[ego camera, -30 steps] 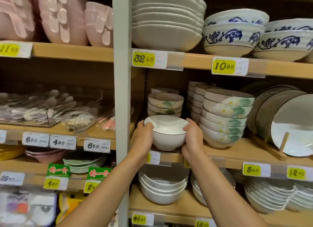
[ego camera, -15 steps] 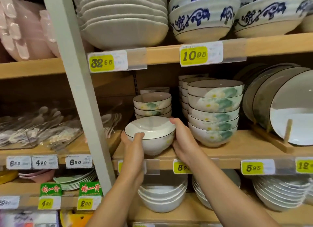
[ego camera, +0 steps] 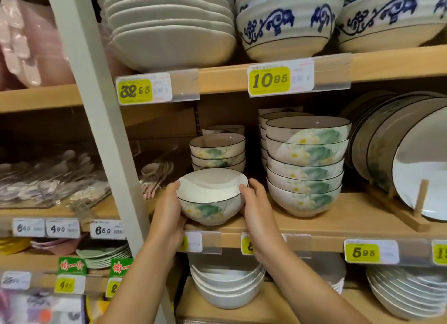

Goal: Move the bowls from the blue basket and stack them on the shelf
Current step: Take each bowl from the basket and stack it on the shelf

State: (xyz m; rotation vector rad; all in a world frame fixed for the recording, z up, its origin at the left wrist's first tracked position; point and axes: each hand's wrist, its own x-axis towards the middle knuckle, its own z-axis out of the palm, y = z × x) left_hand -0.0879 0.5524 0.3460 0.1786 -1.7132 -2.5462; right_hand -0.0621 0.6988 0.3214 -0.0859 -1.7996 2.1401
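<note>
- At centre frame, the left hand [ego camera: 169, 210] and right hand [ego camera: 256, 207] grasp the floral bowl [ego camera: 210, 203] by its sides, thumbs near the rim.
- The bowl is at the front edge of the wooden shelf [ego camera: 326, 227].
- Just behind it stands a short stack of matching bowls [ego camera: 217, 152], with a taller stack [ego camera: 307, 169] to the right.

At upper left you see pink tubs [ego camera: 31, 45]; wrapped spoons [ego camera: 48, 178] lie mid-left. A yellow tag [ego camera: 269, 80] sits upper centre, and plates [ego camera: 423, 174] stand in a rack [ego camera: 399, 213] at right.
</note>
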